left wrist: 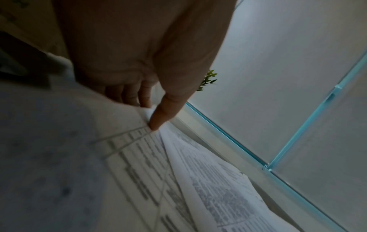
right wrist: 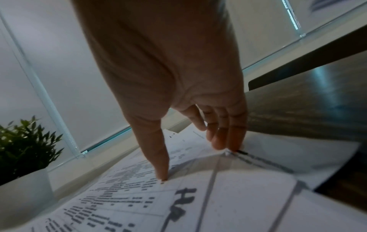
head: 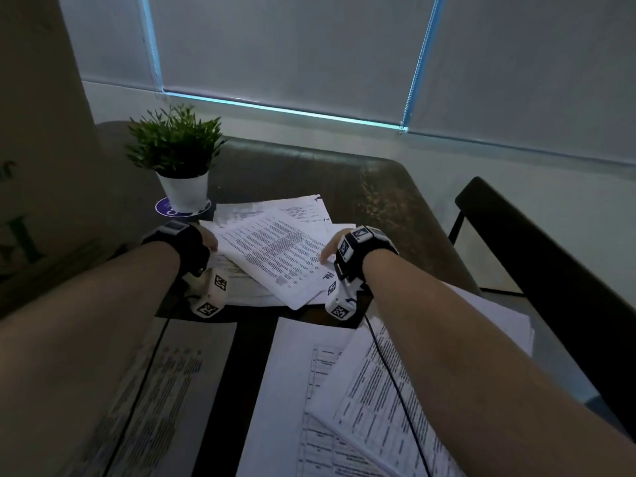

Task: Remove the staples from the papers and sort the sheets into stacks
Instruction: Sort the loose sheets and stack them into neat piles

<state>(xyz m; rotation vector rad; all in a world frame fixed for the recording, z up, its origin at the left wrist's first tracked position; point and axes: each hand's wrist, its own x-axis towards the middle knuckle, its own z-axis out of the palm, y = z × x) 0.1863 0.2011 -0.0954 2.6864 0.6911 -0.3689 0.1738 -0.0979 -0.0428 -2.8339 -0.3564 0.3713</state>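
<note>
a potted plant point(head: 175, 156) is seen far left on the table point(head: 378, 187). the printed papers point(head: 275, 251) mid-table are pinched at their left edge by the left hand point(head: 206, 239); their right edge is pressed by the right hand point(head: 332, 249), fingers straight.

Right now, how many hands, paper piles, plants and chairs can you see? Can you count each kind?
Hands: 2, the left hand and the right hand, both on the far paper pile.
Paper piles: 3, that far one, a near pile and a dim sheet on the left.
Plants: 1, a potted plant.
Chairs: 1, a dark chair.
Total: 7.
</note>
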